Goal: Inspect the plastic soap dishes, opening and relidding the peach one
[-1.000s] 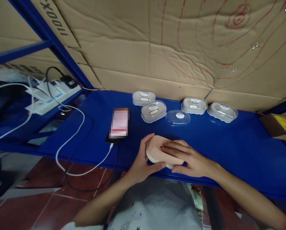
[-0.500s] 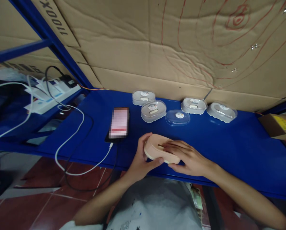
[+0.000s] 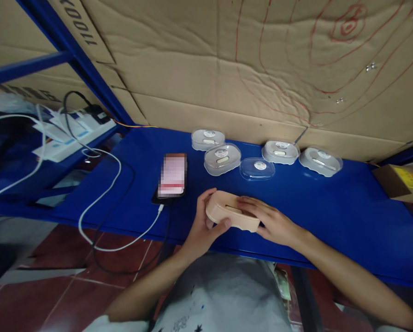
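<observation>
A peach-coloured oval plastic box (image 3: 221,208) with a narrow slot in its top is held near the blue table's front edge. Around its left end wraps my left hand (image 3: 203,230), the thumb on the front wall and the fingers behind. My right hand (image 3: 274,223) grips the right end, with fingers lying across the top and the thumb low at the corner. The underside of the box is hidden. Beyond it lies a clear oval lid (image 3: 250,171) with a round sticker.
Several oval boxes under clear covers stand at the back, among them a front-left box (image 3: 213,163) and a far-right box (image 3: 313,164). A plugged-in phone (image 3: 172,177) lies left, its white cable (image 3: 115,180) looping over the edge. A cardboard box (image 3: 396,184) sits right.
The box has tipped so more of its front wall shows, and it has shifted slightly left and up. My right fingers have slid back from the slot; both hands keep hold.
</observation>
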Action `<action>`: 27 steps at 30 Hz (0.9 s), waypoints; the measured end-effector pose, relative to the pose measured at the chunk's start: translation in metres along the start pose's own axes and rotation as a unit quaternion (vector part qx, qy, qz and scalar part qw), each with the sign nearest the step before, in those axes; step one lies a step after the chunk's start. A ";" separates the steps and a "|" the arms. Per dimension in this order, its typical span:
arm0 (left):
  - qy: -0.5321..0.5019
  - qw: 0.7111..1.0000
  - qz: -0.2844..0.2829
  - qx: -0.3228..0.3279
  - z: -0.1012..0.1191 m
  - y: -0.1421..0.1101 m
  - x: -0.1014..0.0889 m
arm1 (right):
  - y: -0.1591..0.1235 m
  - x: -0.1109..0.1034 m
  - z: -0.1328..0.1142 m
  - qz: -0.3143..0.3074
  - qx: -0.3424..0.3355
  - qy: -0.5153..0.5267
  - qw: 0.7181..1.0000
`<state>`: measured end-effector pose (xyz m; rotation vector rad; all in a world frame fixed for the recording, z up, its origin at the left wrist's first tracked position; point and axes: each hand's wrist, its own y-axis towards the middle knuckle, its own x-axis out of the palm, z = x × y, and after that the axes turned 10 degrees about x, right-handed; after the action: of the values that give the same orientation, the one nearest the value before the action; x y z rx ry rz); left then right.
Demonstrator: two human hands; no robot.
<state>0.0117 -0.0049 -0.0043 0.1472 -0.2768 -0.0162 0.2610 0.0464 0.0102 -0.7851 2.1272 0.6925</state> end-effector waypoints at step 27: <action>-0.035 0.999 0.006 -0.026 -0.003 -0.001 -0.004 | 0.000 -0.006 0.000 0.077 -0.039 -0.006 0.996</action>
<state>0.0084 -0.0052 -0.0082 0.0926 -0.3476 -0.0161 0.2639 0.0478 0.0151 -0.6620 2.1771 0.8641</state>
